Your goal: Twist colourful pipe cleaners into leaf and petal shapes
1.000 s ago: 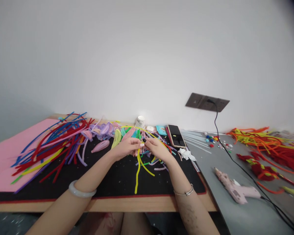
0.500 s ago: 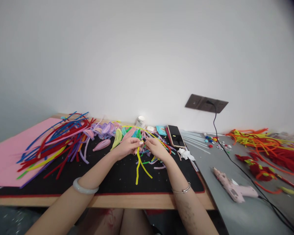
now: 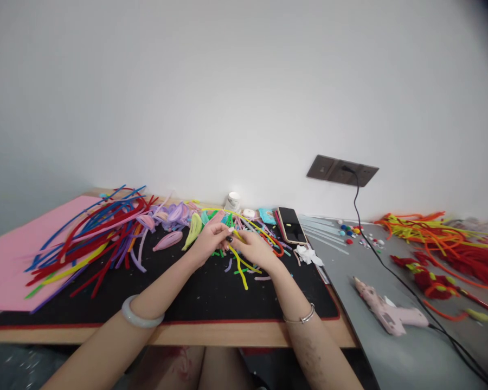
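Above the black mat (image 3: 211,303), my left hand (image 3: 209,244) and my right hand (image 3: 252,249) meet at the fingertips. Both are closed on a yellow pipe cleaner (image 3: 241,269), whose two strands hang below the fingers toward the right. A small dark piece shows at my left fingertips; what it is cannot be made out. Short green, purple and pink pieces lie on the mat under and beside my hands. Just left of my left hand is a bundle of light yellow-green pipe cleaners (image 3: 193,232).
Mixed pipe cleaners (image 3: 101,233) lie over pink sheets (image 3: 12,265) at left. Behind my hands stands a white cup (image 3: 232,201); a phone (image 3: 293,226) and tissue (image 3: 308,255) are to the right. On the grey table lie a glue gun (image 3: 390,311), its cord and red-orange pipe cleaners.
The yellow strands have swung to the right and sit higher. My right hand has turned at the fingers, and my left fingertips have moved slightly left.
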`<state>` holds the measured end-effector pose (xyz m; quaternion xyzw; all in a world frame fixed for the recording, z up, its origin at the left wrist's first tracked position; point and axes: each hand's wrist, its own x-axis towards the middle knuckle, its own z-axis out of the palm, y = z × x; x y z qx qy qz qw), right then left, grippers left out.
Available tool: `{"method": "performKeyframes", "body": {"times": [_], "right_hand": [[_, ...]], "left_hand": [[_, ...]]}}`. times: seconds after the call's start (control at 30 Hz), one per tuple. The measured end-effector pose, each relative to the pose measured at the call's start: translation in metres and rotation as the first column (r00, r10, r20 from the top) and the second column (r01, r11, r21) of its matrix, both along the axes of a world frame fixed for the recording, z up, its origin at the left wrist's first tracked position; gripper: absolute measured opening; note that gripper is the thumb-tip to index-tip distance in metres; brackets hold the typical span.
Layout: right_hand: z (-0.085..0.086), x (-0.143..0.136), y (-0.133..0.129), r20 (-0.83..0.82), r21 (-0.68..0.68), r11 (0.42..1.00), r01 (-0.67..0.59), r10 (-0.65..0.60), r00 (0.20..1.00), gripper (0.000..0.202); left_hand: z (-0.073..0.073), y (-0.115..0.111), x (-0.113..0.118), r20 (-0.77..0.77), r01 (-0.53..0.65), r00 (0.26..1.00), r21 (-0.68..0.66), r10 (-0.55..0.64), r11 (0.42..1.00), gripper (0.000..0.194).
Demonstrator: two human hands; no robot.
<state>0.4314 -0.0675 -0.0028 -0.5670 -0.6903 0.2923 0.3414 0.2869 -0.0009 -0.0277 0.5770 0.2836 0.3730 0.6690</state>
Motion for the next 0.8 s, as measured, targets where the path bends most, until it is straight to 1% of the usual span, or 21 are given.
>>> {"method": "performKeyframes", "body": {"times": [0.1,0.17,0.27,0.37,0.43,0.5,0.6,0.67,0.8], "right_hand": [[0.000,-0.003,-0.003,0.068,-0.047,0.999,0.011,-0.008,0.998,0.024],[-0.001,-0.003,-0.004,0.093,-0.079,0.997,-0.007,0.015,0.996,0.023],[-0.002,0.000,-0.003,0.118,-0.123,0.991,-0.042,0.057,0.991,0.020],[-0.004,0.002,-0.002,0.106,-0.124,0.990,-0.069,0.082,0.991,0.020],[-0.005,0.003,-0.002,0.023,-0.129,0.987,-0.095,0.099,0.995,0.023],[-0.006,0.005,-0.002,-0.116,-0.162,0.979,-0.125,0.107,0.987,0.026],[-0.006,0.006,-0.002,-0.302,-0.224,0.964,-0.142,0.070,0.951,0.026],[-0.006,0.007,-0.001,-0.385,-0.240,0.955,-0.173,0.070,0.920,0.029],[-0.005,0.010,0.002,-0.534,-0.232,0.929,-0.288,0.126,0.836,0.034]], "left_hand": [[0.001,-0.001,0.000,-0.030,-0.041,0.999,0.068,0.043,0.997,0.032],[0.001,0.000,0.000,-0.063,-0.049,0.997,0.088,0.055,0.995,0.031],[0.000,0.002,0.001,-0.103,-0.049,0.993,0.111,0.060,0.993,0.030],[0.000,0.002,0.001,-0.100,-0.062,0.992,0.178,0.080,0.982,0.030],[0.002,0.002,0.000,-0.087,-0.070,0.992,0.221,0.091,0.973,0.030],[0.004,0.001,-0.002,-0.084,-0.074,0.992,0.255,0.098,0.964,0.029],[0.006,0.002,-0.004,-0.089,-0.072,0.991,0.284,0.101,0.956,0.030],[0.005,0.003,-0.005,-0.084,-0.064,0.992,0.268,0.090,0.961,0.031],[0.002,0.005,-0.005,-0.056,-0.054,0.996,0.191,0.066,0.980,0.032]]}}
